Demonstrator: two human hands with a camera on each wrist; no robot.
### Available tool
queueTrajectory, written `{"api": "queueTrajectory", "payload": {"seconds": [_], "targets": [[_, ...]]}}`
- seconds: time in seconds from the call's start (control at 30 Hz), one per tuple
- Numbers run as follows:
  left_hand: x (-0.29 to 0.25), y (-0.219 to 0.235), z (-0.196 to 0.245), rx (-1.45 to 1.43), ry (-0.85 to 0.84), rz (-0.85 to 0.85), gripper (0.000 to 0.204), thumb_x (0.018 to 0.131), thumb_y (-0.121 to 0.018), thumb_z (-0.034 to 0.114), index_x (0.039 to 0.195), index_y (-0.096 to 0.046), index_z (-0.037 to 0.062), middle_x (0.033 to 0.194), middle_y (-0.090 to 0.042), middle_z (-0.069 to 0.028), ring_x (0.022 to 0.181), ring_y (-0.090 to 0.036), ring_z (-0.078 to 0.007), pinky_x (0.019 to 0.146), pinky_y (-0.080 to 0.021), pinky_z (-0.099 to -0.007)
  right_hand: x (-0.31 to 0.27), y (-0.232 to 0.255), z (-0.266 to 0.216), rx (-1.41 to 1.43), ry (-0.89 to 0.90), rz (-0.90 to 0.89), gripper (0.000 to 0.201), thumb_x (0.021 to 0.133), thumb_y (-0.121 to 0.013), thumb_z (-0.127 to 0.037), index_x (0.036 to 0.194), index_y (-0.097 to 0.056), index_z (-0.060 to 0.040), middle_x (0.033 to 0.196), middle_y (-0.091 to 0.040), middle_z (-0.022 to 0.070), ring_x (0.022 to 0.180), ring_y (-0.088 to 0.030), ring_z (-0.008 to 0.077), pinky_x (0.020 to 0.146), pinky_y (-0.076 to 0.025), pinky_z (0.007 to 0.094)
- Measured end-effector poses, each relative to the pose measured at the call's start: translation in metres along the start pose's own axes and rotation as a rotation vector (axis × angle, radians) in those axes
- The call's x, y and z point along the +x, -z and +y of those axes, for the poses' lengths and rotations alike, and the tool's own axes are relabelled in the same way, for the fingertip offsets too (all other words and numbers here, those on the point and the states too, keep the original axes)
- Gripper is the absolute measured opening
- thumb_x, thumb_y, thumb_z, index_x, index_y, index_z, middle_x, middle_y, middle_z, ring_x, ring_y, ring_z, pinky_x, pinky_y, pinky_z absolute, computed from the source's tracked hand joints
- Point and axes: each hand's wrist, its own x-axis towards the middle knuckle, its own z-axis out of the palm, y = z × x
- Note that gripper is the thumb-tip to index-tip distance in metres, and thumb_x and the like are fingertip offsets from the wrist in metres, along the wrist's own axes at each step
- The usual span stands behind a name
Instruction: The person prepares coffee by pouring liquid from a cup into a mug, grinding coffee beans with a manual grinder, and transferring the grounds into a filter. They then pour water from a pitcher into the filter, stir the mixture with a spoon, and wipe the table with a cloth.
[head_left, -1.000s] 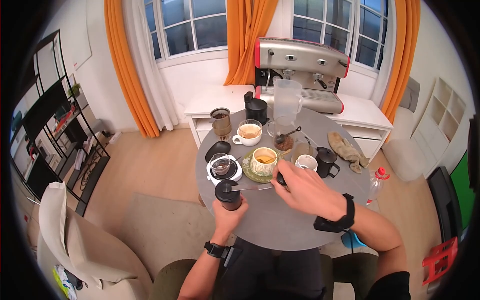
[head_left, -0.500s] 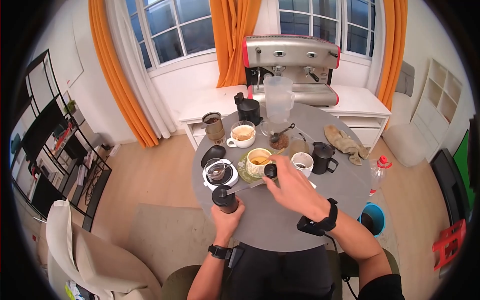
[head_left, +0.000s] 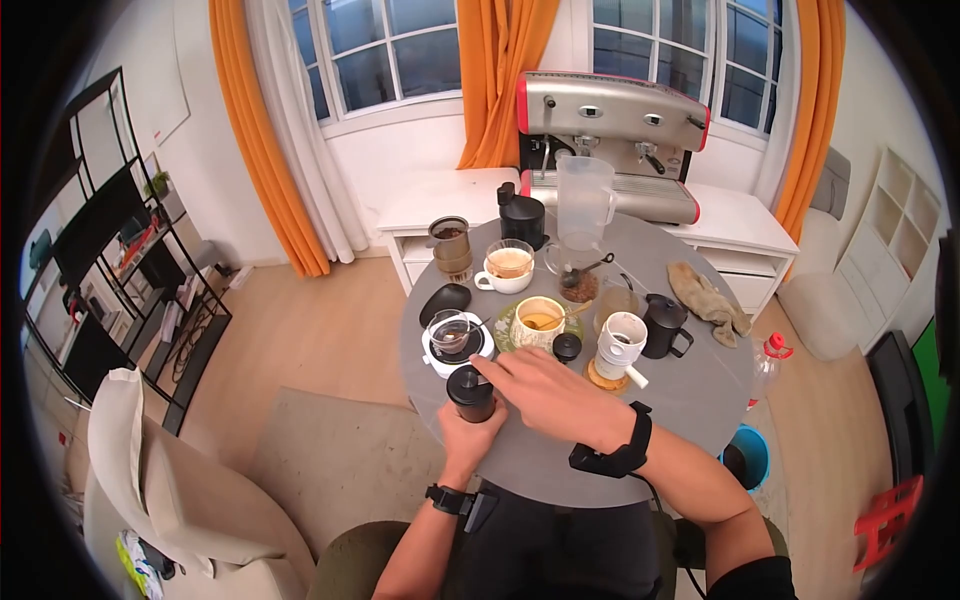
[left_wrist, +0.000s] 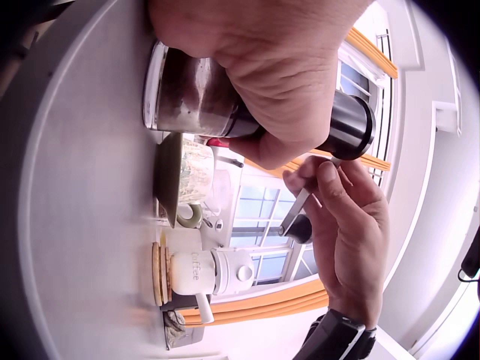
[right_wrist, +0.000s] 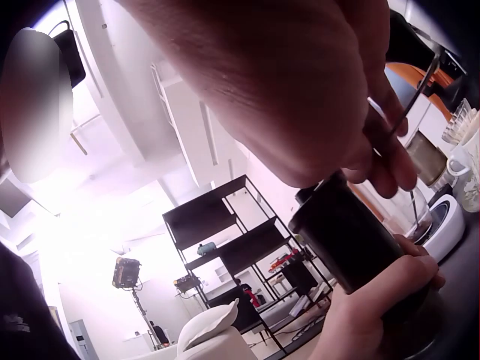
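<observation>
My left hand (head_left: pixel 470 440) grips an upright black hand grinder (head_left: pixel 469 392) by its body. In the left wrist view, the grinder's clear lower jar (left_wrist: pixel 191 94) holds something dark brown. Fingers of my right hand (head_left: pixel 560 400) pinch the metal crank arm (left_wrist: pixel 301 202) close to the grinder's top, and the black knob (left_wrist: pixel 300 229) at its far end is untouched. The right wrist view has the black body (right_wrist: pixel 349 236) under my right hand (right_wrist: pixel 300 97), with my left hand (right_wrist: pixel 367 311) around its lower part.
Beyond the grinder are a white scale (head_left: pixel 479 359) with a glass cup, a patterned cup (head_left: pixel 538 325) on a green plate, and a white cup (head_left: pixel 508 270). Right of them stand a white coffee cup (head_left: pixel 622 340), a black pot (head_left: pixel 665 325) and a cloth (head_left: pixel 708 298).
My right hand has shifted from the crank's knob toward the grinder's top, and its fingers now pinch the arm. My left hand still holds the grinder. The head view has shifted.
</observation>
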Motion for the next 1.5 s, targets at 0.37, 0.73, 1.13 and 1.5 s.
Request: {"api": "queueTrajectory", "payload": {"seconds": [0.37, 0.73, 1.13, 1.5], "targets": [[-0.001, 0.007, -0.003, 0.146, -0.015, -0.064, 0.012, 0.079, -0.08, 0.002, 0.086, -0.07, 0.0014, 0.083, -0.072, -0.0015, 0.076, -0.068, -0.0104, 0.075, -0.055, -0.0293, 0.002, 0.009, -0.005, 0.247, -0.242, 0.28, 0.071, 0.086, -0.05, 0.017, 0.155, -0.047, 0.0019, 0.099, -0.058, 0.0172, 0.093, -0.06, 0.0352, 0.091, -0.05, 0.0436], [0.0, 0.005, -0.003, 0.113, -0.065, -0.011, 0.01, 0.081, -0.079, 0.0, 0.085, -0.07, 0.0006, 0.083, -0.072, -0.0016, 0.077, -0.067, -0.0093, 0.075, -0.056, -0.0283, -0.049, -0.078, 0.038, -0.121, -0.4, 0.067, 0.057, 0.083, -0.057, 0.01, 0.139, -0.052, 0.0202, 0.105, -0.06, 0.0254, 0.104, -0.061, 0.0405, 0.091, -0.053, 0.044], [0.01, 0.01, -0.006, 0.052, 0.062, 0.026, 0.016, 0.083, -0.085, 0.005, 0.086, -0.07, -0.0002, 0.084, -0.071, 0.0002, 0.077, -0.065, -0.0083, 0.074, -0.054, -0.0266, -0.042, -0.096, 0.032, -0.434, -0.265, 0.013, 0.047, 0.088, -0.06, -0.002, 0.13, -0.059, 0.0189, 0.109, -0.061, 0.0192, 0.102, -0.06, 0.0305, 0.086, -0.056, 0.0381], [0.006, 0.045, -0.021, -0.197, -0.277, 0.1, 0.076, 0.094, -0.078, 0.036, 0.149, -0.041, 0.0008, 0.148, -0.047, -0.0149, 0.142, -0.044, -0.0262, 0.121, -0.032, -0.0424, -0.039, -0.085, 0.032, -0.319, -0.266, -0.019, 0.046, 0.078, -0.063, 0.007, 0.122, -0.061, 0.0188, 0.11, -0.059, 0.0225, 0.104, -0.058, 0.0367, 0.091, -0.055, 0.0425]]}}
